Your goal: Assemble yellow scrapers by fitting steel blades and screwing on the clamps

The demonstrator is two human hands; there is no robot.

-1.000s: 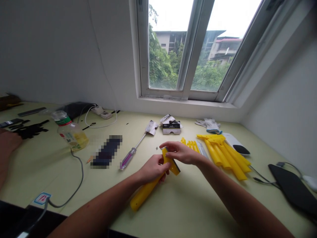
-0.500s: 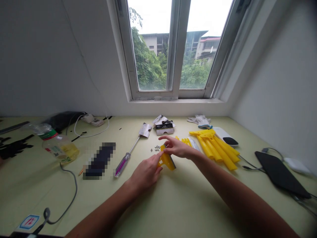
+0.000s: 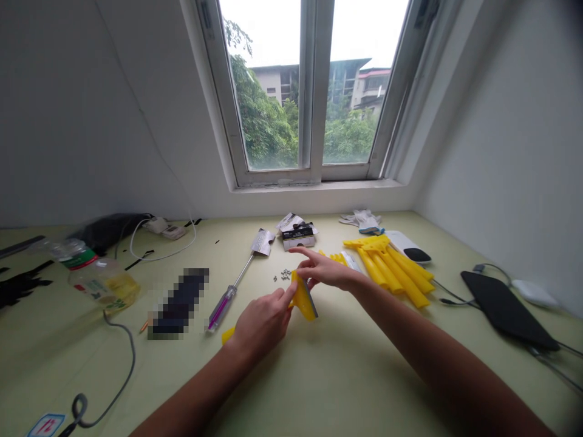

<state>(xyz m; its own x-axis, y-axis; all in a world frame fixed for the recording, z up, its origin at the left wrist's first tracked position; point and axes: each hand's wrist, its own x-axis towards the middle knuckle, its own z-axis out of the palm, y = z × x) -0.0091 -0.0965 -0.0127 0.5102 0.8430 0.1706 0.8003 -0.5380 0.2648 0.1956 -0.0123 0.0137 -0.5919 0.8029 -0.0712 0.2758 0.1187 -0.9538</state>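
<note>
A yellow squeegee [image 3: 304, 301] with a grey blade edge is held between my two hands above the table. My left hand [image 3: 265, 317] is closed round its handle, whose yellow end sticks out behind the wrist. At the upper end of the squeegee's head, my right hand [image 3: 321, 270] pinches it, with the index finger stretched out to the left. Several small screws [image 3: 285, 275] lie just beyond my hands. A screwdriver [image 3: 223, 308] with a clear and purple handle rests to the left, its tip by a small card.
Several yellow squeegee parts [image 3: 394, 270] are piled on the right, near a white device [image 3: 410, 247] and a black tablet-like slab [image 3: 507, 309]. Small boxes [image 3: 298, 235] and gloves [image 3: 363, 221] lie at the back. On the left are a plastic bottle [image 3: 98, 282], a pixelated dark object [image 3: 179, 302] and cables.
The squeegee has turned in my hands, so its handle end now shows behind my left wrist. The camera view has shifted slightly, moving the scene left.
</note>
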